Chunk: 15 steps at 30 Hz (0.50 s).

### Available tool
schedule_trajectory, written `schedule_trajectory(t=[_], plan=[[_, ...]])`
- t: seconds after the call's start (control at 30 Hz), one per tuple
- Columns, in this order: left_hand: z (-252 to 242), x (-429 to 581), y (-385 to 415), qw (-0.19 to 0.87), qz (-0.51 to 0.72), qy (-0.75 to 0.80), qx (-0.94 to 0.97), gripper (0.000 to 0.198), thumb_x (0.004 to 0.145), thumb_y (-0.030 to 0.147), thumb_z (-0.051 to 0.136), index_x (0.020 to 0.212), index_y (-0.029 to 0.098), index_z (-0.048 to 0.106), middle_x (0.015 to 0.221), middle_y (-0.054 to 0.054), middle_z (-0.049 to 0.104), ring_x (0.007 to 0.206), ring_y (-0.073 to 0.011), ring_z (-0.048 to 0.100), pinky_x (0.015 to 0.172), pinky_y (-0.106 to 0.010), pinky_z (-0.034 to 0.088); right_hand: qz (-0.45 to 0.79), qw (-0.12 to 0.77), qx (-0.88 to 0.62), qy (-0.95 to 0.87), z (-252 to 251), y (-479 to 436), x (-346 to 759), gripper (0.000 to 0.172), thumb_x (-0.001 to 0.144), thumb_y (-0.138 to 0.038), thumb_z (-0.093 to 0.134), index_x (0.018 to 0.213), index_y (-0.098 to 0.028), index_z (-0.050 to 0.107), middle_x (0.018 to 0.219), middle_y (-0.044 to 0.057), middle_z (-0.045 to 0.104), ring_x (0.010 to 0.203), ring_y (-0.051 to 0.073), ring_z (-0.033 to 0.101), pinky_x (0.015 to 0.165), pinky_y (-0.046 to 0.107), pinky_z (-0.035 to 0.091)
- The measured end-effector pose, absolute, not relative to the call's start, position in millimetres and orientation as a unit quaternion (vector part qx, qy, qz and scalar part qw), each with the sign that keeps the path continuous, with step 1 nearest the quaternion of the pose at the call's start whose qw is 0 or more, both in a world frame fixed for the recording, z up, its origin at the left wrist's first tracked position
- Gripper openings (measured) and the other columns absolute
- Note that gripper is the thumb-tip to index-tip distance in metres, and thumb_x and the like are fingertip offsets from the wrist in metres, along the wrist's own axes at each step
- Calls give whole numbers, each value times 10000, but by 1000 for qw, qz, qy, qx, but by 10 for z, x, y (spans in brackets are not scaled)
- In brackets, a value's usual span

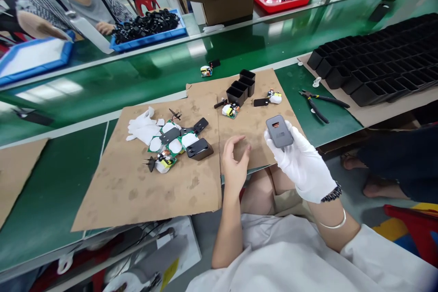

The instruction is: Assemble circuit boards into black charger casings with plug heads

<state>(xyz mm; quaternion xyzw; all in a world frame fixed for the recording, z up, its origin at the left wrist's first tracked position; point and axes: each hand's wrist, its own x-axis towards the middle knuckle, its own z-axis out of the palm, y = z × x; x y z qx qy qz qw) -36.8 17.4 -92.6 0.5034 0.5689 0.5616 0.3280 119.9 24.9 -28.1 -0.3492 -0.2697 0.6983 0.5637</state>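
My right hand (303, 164), in a white glove, grips a dark grey rectangular plastic casing (281, 136) with a small opening near its top; something copper-coloured shows through it. My bare left hand (236, 157) is held above the cardboard sheet (191, 191), thumb and fingers curved apart with nothing between them. Left of it lies a cluster of circuit boards with white round pads (175, 146) and black plates. A black box-shaped casing (200, 149) sits at the cluster's right edge. A crumpled white glove (145, 127) lies behind the cluster.
Black open cases (237, 92) stand at the back of the cardboard, with small board assemblies (231, 110) nearby. Pliers (318, 102) lie to the right, before rows of black cases (372, 61). Across the green conveyor, a person's hand (105, 28) is beside a blue tray (150, 39) of black parts.
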Motion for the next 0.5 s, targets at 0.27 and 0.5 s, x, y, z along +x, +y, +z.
schedule_trajectory(t=[0.27,0.5], plan=[[-929,-371,66,228,539,600,545,179,936,195,602,1106,198,658,1153,-88,685,1134,-221,635,1019,-383,507,238,546,-531,-603,-566,670,1253,391,795,-347,744,1089,-250,504,1159,76,648,1155,263,652,1084,486,524],[-948,-404,-10,82,398,653,639,213,920,149,618,1127,196,611,1137,-91,713,1087,-269,666,938,-426,566,-17,220,-541,-811,-23,982,1439,329,887,-372,646,1183,-236,603,1390,151,585,976,333,702,780,470,590]])
